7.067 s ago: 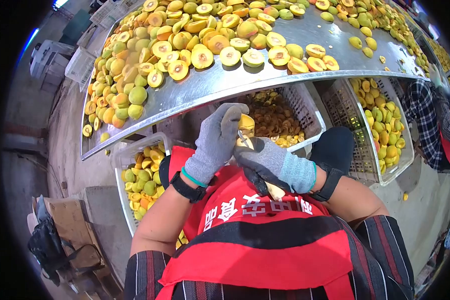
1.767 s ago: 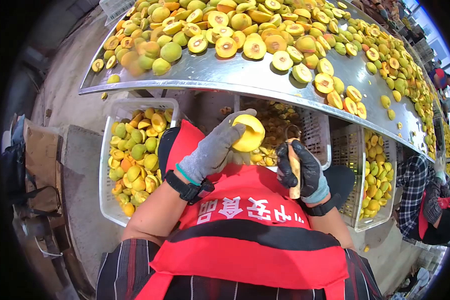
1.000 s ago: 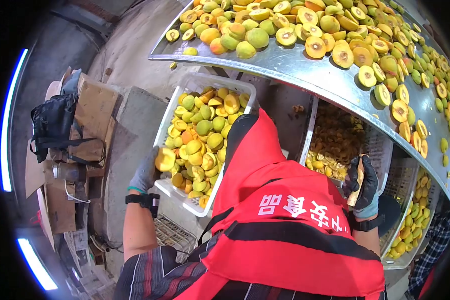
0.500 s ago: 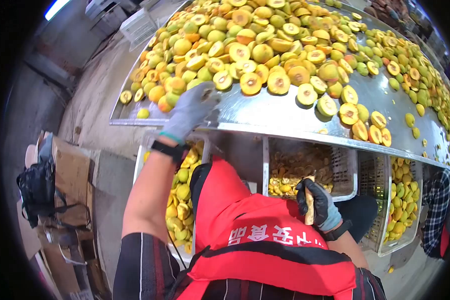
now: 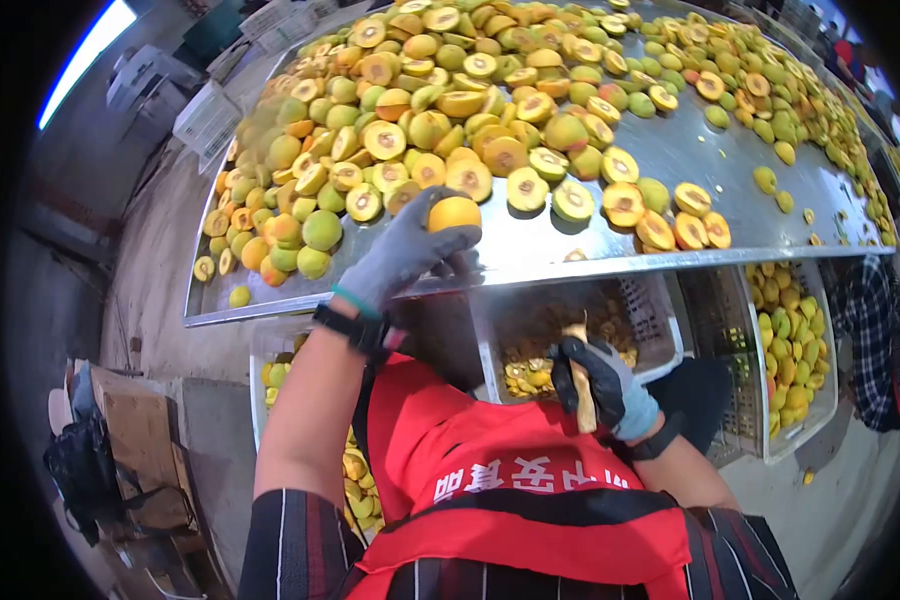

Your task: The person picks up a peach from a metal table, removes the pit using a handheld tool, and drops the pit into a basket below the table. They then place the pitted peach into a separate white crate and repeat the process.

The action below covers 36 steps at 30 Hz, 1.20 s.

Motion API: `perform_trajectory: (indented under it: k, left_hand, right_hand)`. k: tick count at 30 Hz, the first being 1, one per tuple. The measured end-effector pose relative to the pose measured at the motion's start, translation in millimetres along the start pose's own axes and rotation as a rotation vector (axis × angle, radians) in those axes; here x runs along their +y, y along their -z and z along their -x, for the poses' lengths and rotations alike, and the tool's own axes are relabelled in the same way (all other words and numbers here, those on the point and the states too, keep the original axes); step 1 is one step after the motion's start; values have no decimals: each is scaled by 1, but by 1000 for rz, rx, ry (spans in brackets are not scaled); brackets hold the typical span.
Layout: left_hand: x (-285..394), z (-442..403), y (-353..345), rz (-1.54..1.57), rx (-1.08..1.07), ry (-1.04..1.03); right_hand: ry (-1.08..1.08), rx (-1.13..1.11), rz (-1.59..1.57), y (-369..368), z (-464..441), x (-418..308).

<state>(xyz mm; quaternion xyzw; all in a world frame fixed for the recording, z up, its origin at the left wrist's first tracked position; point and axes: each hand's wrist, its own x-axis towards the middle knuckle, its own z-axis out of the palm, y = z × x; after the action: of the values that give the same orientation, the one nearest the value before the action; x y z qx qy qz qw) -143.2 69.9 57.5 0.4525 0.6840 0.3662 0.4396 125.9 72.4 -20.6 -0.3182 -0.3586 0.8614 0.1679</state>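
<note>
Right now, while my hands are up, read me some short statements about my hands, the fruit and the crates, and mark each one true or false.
1. The left hand holds a piece of fruit. True.
2. The right hand is bare. False: the right hand wears a glove.
3. The right hand holds a tool by its handle. True.
4. The table has no fruit on it. False: fruit is piled on the table.
5. The crate at the far right, below the table's edge, is empty. False: that crate holds fruit.
6. The apron is red with white lettering. True.
</note>
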Motion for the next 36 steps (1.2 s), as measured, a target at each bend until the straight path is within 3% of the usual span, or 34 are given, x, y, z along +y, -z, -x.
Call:
perform_trajectory:
  k: [1, 2, 4, 5, 6, 10, 11, 12, 14, 16, 18, 20, 22, 26, 28, 36]
  left_hand:
    - [2, 17, -13, 2, -20, -1]
    - [2, 32, -25, 243, -93, -73]
    - [-5, 54, -53, 568, -145, -193]
    - [-11, 61, -67, 626, -160, -168]
    - [-17, 67, -79, 683, -173, -143]
    - [-33, 75, -90, 703, -115, -145]
    - [-32, 79, -95, 697, -105, -201]
    - [-32, 83, -98, 697, -107, -205]
    - [-33, 89, -102, 911, -110, -173]
    - [-27, 91, -104, 1024, -29, -136]
    - [-32, 95, -95, 1307, -233, -71]
    - [-25, 101, -101, 1272, -232, -90]
    - [-21, 106, -111, 1150, -19, -116]
    - [-21, 108, -112, 1000, -37, -200]
    - [-17, 107, -118, 886, 130, -288]
    - [-7, 111, -107, 547, 145, -369]
  right_hand:
    - [24, -2, -19, -4, -2, -6]
    - [50, -5, -34, -8, -4, -13]
    - [223, -125, 80, -14, -5, -22]
    - [371, -40, 191, -21, -9, -18]
    - [265, -170, -22, -25, -8, -22]
    - [174, -129, 42, -41, 8, -23]
    - [518, -62, 188, -46, -2, -10]
    - [521, -61, 191, -49, 7, -17]
    - [213, -72, 366, -57, 30, -37]
    - [248, -5, 534, -54, 35, -38]
    - [363, 62, 908, -53, 45, -41]
    - [452, 111, 1055, -49, 42, -31]
    - [587, 204, 1237, -51, 40, -25]
    - [536, 202, 1343, -57, 43, -25]
    - [563, 216, 1361, -62, 47, -23]
    - [572, 94, 1147, -64, 47, -12]
